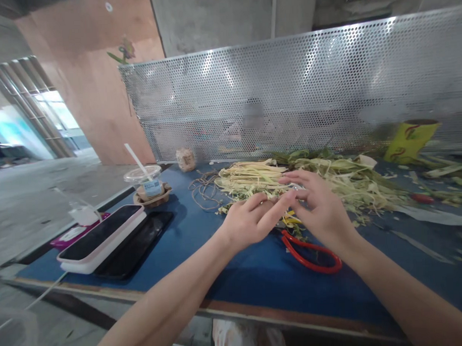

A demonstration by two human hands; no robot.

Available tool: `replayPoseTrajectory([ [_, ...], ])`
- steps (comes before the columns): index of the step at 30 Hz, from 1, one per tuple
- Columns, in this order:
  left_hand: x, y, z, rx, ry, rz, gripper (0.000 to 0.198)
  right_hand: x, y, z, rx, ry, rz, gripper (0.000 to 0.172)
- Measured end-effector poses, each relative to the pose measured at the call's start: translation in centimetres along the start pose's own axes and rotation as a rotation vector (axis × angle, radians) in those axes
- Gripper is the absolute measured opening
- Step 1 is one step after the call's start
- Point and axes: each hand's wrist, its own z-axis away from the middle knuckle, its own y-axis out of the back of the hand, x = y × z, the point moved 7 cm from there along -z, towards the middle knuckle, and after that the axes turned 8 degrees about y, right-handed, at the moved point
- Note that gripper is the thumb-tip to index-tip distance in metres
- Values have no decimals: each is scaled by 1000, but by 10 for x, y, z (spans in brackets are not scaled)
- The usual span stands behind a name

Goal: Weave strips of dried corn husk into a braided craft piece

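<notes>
My left hand (pixel 246 220) is over the middle of the blue table, its index finger stretched forward and the other fingers curled in. My right hand (pixel 321 205) meets it from the right, thumb and fingers bent around the left fingertip. Something small seems to be pinched between the hands, too blurred to name. Below them lie what look like scissors with a red looped handle (pixel 334 264), their blades hidden. A yellow strip (pixel 292 219) shows beneath the fingers. Behind the hands is a bundle of pale dried husk strips (pixel 250 175) with leafy trimmings.
Loose husks (pixel 352 181) spread to the right, near a yellow tube (pixel 412 141). Brown twine (pixel 205 189) lies left of the bundle. Further left stand a lidded cup with a straw (pixel 150 181), a white-pink case (pixel 100 243) and a black phone-like slab (pixel 137 247). Perforated metal (pixel 221 102) backs the table.
</notes>
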Motion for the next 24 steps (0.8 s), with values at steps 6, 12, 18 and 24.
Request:
replayPoseTrajectory([
  [6,6,1,1,-15,-89,-11,60,-4,-3,0,-104,60,100,29],
  [12,-6,-1,3,33,13,34,63,-12,8,0,7,128,181,29],
  [18,-42,5,4,55,444,54,46,-32,-2,11,-157,306,181,13],
  [24,-45,11,8,110,569,115,40,10,-35,12,-331,-131,130,31],
])
